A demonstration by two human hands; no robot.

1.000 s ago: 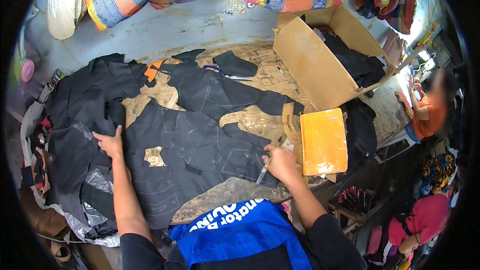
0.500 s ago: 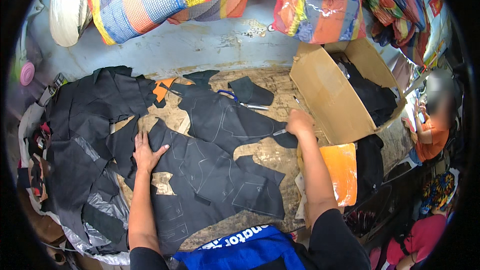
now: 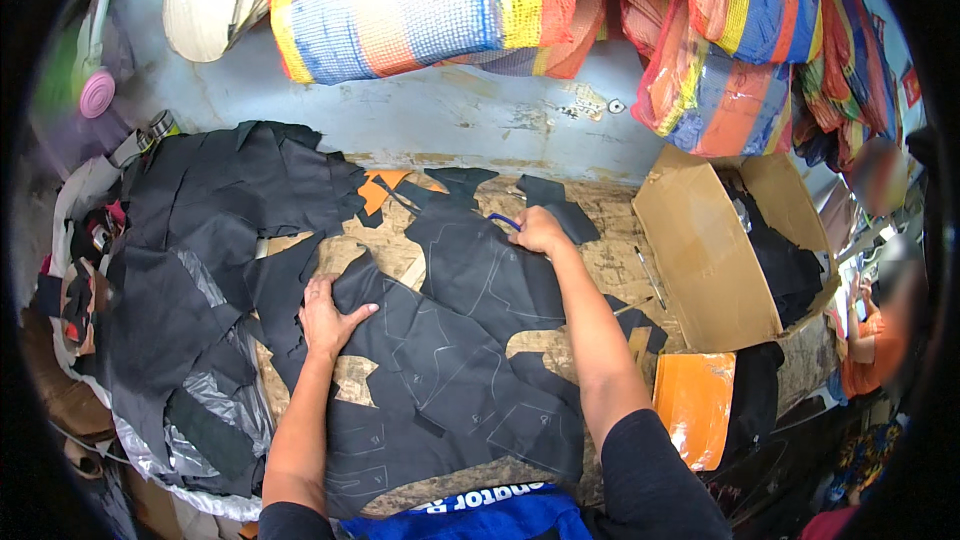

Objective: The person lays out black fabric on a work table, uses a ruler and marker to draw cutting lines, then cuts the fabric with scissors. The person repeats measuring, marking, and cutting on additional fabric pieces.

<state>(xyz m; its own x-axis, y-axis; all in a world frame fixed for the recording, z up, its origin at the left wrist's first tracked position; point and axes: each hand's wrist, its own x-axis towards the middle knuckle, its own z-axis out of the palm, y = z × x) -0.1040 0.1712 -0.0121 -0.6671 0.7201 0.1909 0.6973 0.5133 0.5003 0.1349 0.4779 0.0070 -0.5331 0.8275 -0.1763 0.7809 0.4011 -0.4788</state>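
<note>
My left hand (image 3: pixel 326 318) lies flat with its thumb spread, on the black leather-like sheet (image 3: pixel 400 370) with pale chalk-like outlines of pattern pieces. My right hand (image 3: pixel 541 231) is closed at the far edge of another marked black piece (image 3: pixel 470 260). A blue handle (image 3: pixel 503 221), seemingly of scissors, shows at its fingers; the rest is hidden under the hand. Near the cardboard box lies a slim pen (image 3: pixel 646 265) on the worn board.
More black sheets (image 3: pixel 190 290) pile up at the left, with orange scraps (image 3: pixel 375 190) behind. An open cardboard box (image 3: pixel 710 250) of black pieces stands at the right, an orange packet (image 3: pixel 693 410) before it. Striped mesh bags (image 3: pixel 400 10) hang above. A person (image 3: pixel 868 340) is at far right.
My right hand has left a slim silver-tipped tool at the right and moved left and away from me, onto the blue-handled tool. My left hand stays on the sheet. The view has shifted.
</note>
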